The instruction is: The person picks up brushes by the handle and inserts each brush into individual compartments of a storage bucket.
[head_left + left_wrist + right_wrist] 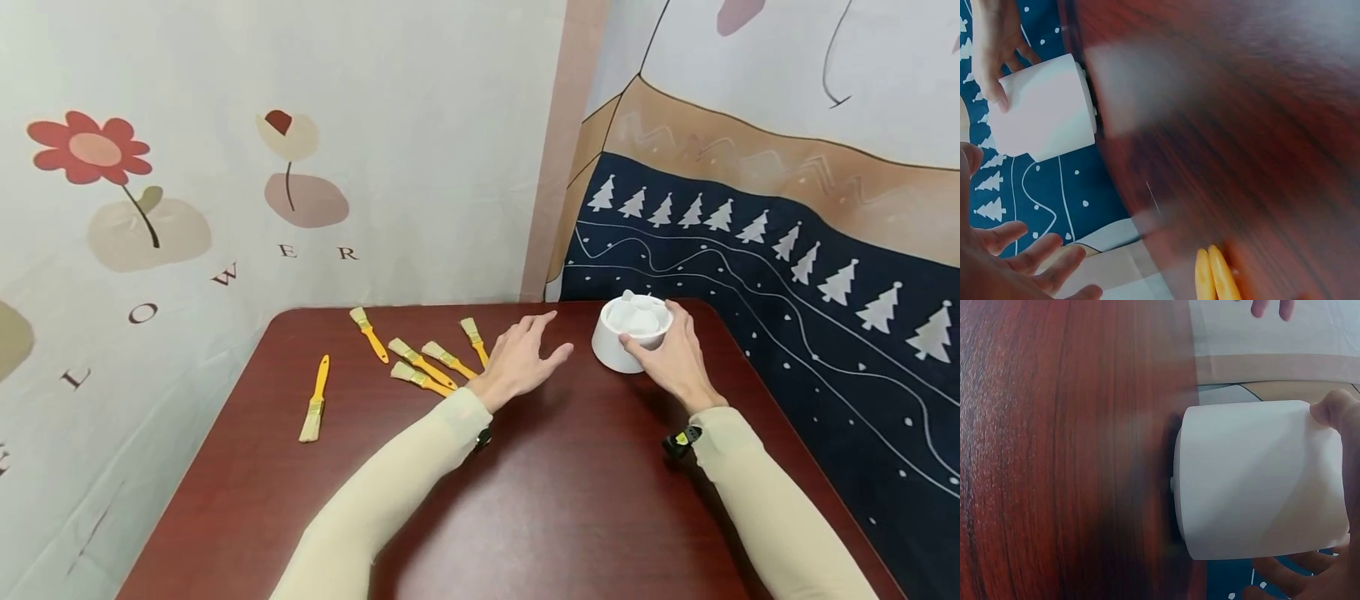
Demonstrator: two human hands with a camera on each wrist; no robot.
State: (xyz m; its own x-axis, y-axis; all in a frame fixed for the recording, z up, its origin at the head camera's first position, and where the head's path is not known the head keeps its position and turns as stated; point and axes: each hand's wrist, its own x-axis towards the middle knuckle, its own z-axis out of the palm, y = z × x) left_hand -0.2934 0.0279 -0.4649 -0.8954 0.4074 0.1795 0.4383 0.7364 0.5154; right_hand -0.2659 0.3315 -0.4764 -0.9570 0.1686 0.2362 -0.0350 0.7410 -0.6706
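Observation:
A white round container (pixel 613 352) with a raised shape inside its rim is at the table's back right. My right hand (pixel 677 360) grips it near the rim, thumb on the near side and fingers round the far right side. Small feet show under the container (pixel 1254 481) in the right wrist view; whether they touch the table I cannot tell. My left hand (pixel 517 360) hovers left of the container, fingers spread and holding nothing. Several paintbrushes with yellow handles, among them one brush (pixel 423 362), lie left of it, some partly hidden behind the left forearm.
One paintbrush (pixel 315 400) lies apart on the left of the dark red wooden table (pixel 570 500). Another brush (pixel 369 335) lies near the back edge. Behind the table hangs a pale printed cloth (pixel 420 167); a dark blue cloth with trees (pixel 825 358) borders the right side.

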